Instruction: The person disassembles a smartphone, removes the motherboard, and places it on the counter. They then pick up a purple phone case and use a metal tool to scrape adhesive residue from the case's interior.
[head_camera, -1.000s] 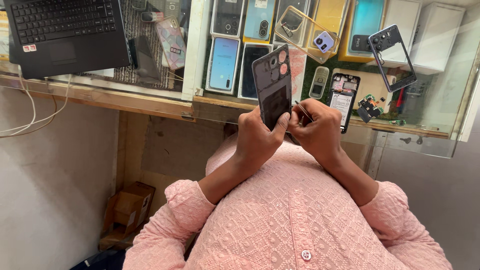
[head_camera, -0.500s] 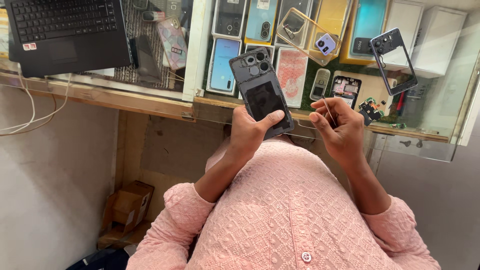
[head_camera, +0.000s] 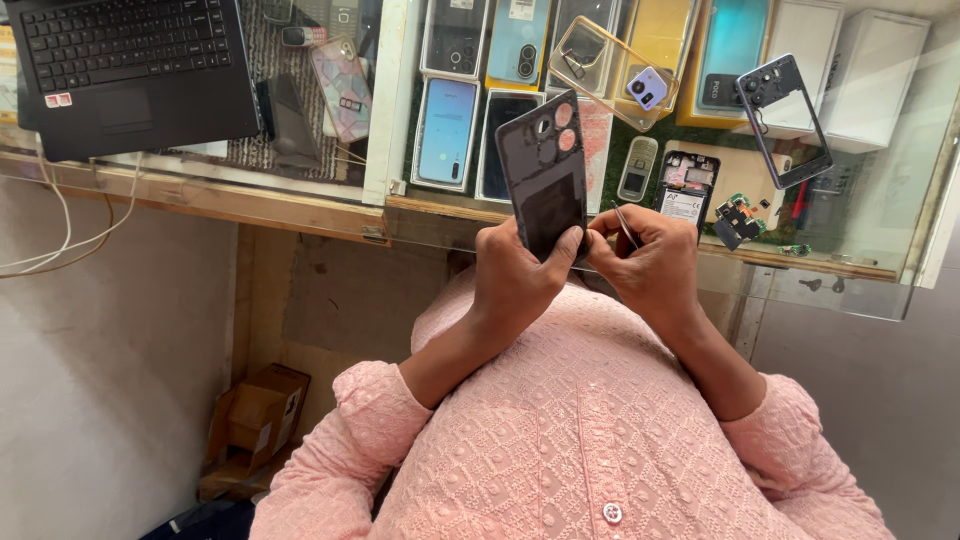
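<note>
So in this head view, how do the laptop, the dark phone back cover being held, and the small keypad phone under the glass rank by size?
1. Laptop, cut off by the frame
2. Back cover, though nearer the camera
3. Keypad phone

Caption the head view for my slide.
Left hand holds a dark phone back; right hand pinches a thin tool beside it.

The left hand (head_camera: 520, 275) covers the lower end of the dark grey phone back panel (head_camera: 545, 175), while the black laptop (head_camera: 125, 70) is cut off at the frame's top edge.
</note>
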